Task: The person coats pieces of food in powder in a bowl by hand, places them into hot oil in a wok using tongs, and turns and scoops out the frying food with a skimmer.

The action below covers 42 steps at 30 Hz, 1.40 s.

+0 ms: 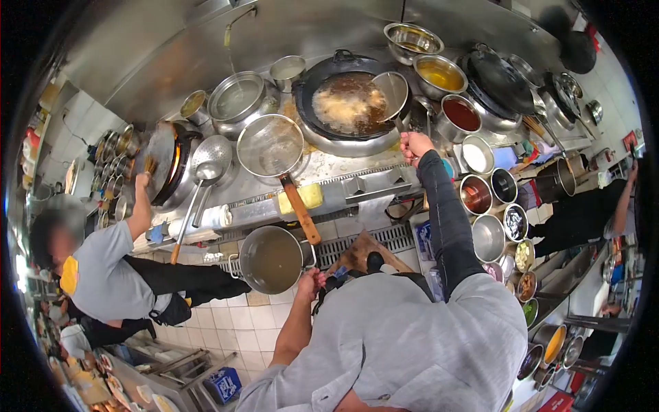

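Note:
My right hand (416, 147) is closed round the handle of a round mesh strainer (392, 96). The strainer's basket hangs over the right side of a large black wok (317, 132), where pale food (343, 103) froths in brown oil. My left hand (312, 281) is closed, low in front of my body, beside a deep metal pot (251, 275) of murky liquid. Whether its fingers hold anything is hidden. Between pot and wok, a second mesh strainer (270, 145) with a wooden handle (301, 209) rests at the stove edge, next to a yellow sponge-like block (302, 198).
A perforated ladle (211, 154) lies left of the strainer. At far left a co-worker (113, 257) brushes a wok (156, 165) with flames beside it. Bowls of yellow liquid (441, 74), red sauce (461, 114) and several ingredient pots (487, 237) line the right. Another person (583, 213) stands there.

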Tool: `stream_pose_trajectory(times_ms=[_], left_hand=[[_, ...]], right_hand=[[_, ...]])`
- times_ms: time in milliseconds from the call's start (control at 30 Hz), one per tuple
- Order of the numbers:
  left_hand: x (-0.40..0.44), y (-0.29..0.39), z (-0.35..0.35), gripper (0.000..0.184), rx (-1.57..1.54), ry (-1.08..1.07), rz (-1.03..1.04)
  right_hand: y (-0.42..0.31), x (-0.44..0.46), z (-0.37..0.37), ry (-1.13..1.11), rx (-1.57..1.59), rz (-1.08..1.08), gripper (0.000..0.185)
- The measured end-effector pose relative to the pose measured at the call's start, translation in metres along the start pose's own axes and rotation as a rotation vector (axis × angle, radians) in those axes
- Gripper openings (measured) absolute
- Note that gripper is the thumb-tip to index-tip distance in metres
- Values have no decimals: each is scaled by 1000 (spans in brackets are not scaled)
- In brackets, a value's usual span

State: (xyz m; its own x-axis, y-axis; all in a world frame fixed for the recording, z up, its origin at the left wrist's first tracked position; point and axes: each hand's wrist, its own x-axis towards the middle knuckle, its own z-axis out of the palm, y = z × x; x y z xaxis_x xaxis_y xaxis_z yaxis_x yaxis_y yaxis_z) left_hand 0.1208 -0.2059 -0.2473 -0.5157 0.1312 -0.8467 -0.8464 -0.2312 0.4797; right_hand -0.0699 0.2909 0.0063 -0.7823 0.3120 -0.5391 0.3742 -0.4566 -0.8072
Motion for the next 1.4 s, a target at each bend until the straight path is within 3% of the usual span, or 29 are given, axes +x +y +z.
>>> stream_pose_trajectory(times_ms=[167,300,433,533,667,767,933,1167,1400], left_hand=[[-3,-11,-9,20,-91,-16,15],[-13,-12,-5,17,-115,26,33],[-12,-18,-12,16,-138,29,56],[-12,-18,-13,16,-88,54,49],[-13,-14,-14,16,-79,57,32],[-9,-13,-16,16,-65,55,25],[-8,-9,-17,15,-10,48,2],[6,-19,-27,14,-9,-26,-23],[9,-28,-35,16,31,-62,10]], right_hand=[[0,24,14,-296,157,146,13],[-5,28,41,-322,108,136,10],[-18,9,67,-100,-232,-12,12],[-6,36,62,-81,-447,-135,11],[13,42,59,100,-943,-473,35],[25,27,63,243,-1232,-571,53],[48,-23,80,357,-1524,-580,29],[88,-71,93,336,-1719,-504,46],[123,-94,137,143,-1568,-282,72]])
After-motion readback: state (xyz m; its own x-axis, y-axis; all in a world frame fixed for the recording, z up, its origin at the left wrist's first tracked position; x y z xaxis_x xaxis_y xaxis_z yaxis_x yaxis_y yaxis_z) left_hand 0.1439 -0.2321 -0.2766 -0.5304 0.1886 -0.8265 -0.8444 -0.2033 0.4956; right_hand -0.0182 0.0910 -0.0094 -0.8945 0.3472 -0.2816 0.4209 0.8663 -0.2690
